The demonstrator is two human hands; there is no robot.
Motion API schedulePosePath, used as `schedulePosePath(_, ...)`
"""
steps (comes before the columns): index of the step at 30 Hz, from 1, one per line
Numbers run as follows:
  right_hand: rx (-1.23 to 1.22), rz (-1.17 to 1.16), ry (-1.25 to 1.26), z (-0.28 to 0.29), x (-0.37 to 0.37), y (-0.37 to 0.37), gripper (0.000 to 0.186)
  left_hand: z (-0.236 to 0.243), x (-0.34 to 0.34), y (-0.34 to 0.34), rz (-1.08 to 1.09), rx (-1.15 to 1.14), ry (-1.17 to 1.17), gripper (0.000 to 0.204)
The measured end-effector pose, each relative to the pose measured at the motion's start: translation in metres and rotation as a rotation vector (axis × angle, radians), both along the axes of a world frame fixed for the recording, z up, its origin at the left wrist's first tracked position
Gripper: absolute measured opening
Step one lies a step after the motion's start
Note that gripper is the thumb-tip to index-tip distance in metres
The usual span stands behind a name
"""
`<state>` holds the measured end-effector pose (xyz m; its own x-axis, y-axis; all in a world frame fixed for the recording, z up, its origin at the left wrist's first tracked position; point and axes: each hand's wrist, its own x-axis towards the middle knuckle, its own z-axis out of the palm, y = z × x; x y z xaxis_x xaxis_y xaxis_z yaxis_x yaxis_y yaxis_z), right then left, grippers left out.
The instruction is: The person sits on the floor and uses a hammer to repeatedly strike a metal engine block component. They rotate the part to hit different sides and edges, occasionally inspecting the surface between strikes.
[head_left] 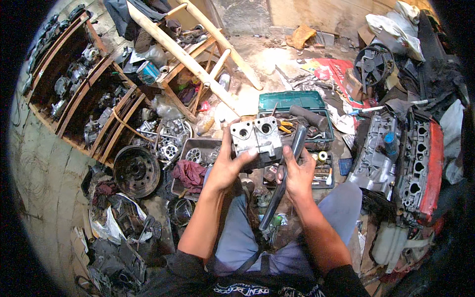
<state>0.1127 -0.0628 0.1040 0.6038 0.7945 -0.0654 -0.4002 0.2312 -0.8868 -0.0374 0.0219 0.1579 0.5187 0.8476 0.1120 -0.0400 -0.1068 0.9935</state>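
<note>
My left hand (223, 171) grips a silver-grey metal block (257, 141) from its left side, thumb across the front. Two round ports and several small holes show on the block's face, and its lower part is dark. In my right hand (298, 175) is a long black tube (272, 204), slanting from upper right to lower left, fingers wrapped round it. The right thumb lies close to the block's right edge; whether it touches cannot be made out. Both things are held up above my knees, in front of an open teal toolbox (289, 100).
Tools and small parts surround the toolbox. A wooden shelf (94, 74) of metal parts and a wooden ladder (198, 69) stand at the left. Below them lie a steel wheel (137, 171) and a maroon rag (189, 175). Engine cylinder heads (415, 171) lie at the right, near a fan (373, 67).
</note>
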Motion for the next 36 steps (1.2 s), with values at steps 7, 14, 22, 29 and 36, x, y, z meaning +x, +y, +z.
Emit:
schedulePosePath(7,0.079,0.17,0.25,0.01,0.001,-0.002,0.028,-0.014,-0.011,-0.022,0.344,0.645,0.281,0.098)
schedulePosePath(14,-0.221,0.267,0.131,0.006,-0.01,-0.008,0.028,-0.029,-0.016,-0.037,0.599,0.725,0.311,0.073)
schedulePosePath(22,-0.313,0.278,0.321,-0.03,0.01,-0.008,0.038,-0.026,-0.035,-0.03,0.627,0.75,0.358,0.075)
schedulePosePath(29,-0.239,0.079,0.479,-0.016,0.039,-0.014,0.028,-0.025,-0.065,-0.02,0.642,0.709,0.331,0.07)
schedulePosePath(36,-0.442,0.085,0.01,-0.038,0.032,-0.035,0.022,-0.024,-0.075,-0.016,0.629,0.795,0.465,0.071)
